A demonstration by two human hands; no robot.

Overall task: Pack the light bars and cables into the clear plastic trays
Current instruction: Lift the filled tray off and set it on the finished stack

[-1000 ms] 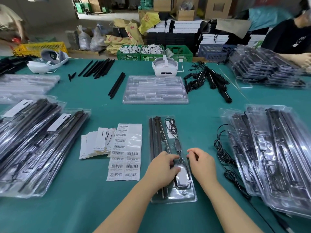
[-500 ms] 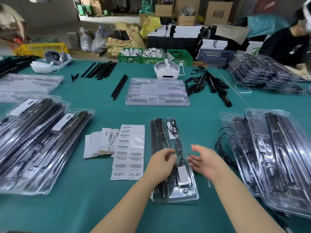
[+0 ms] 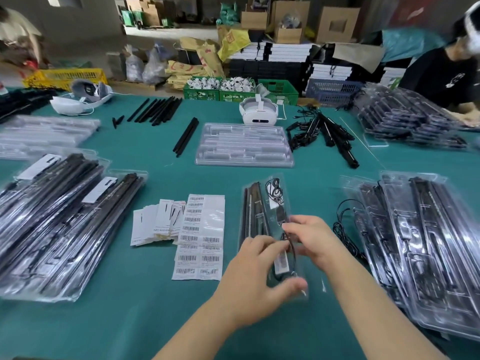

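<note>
Your left hand [image 3: 255, 268] holds the near end of the clear tray [image 3: 262, 216], thumb curled under its edge. Your right hand [image 3: 315, 240] pinches the black cable [image 3: 291, 245] above the tray. The light bars [image 3: 253, 211] lie inside the tray, which is on the green desk [image 3: 130, 320], beside the barcode labels [image 3: 201, 235].
</note>
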